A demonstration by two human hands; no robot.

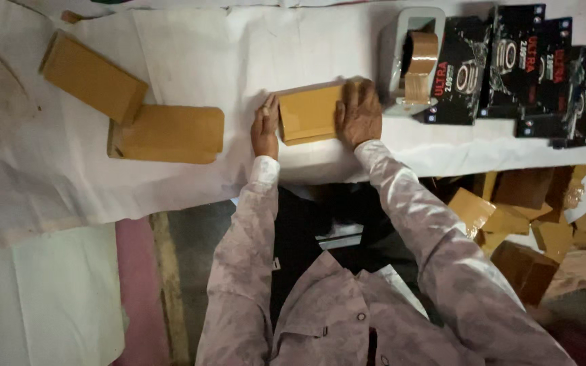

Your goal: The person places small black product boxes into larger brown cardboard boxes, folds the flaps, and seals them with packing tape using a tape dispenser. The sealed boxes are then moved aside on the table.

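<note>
1 flat brown cardboard packet (308,113), slightly tilted, on white cloth at the table's near edge

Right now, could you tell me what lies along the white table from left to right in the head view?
Stacked brown envelopes → left hand → brown packet held between both hands → right hand → tape dispenser → black boxes.

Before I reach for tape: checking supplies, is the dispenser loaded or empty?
Loaded. The grey tape dispenser holds a brown tape roll, with a strip hanging down its front, beside the right hand.
</note>
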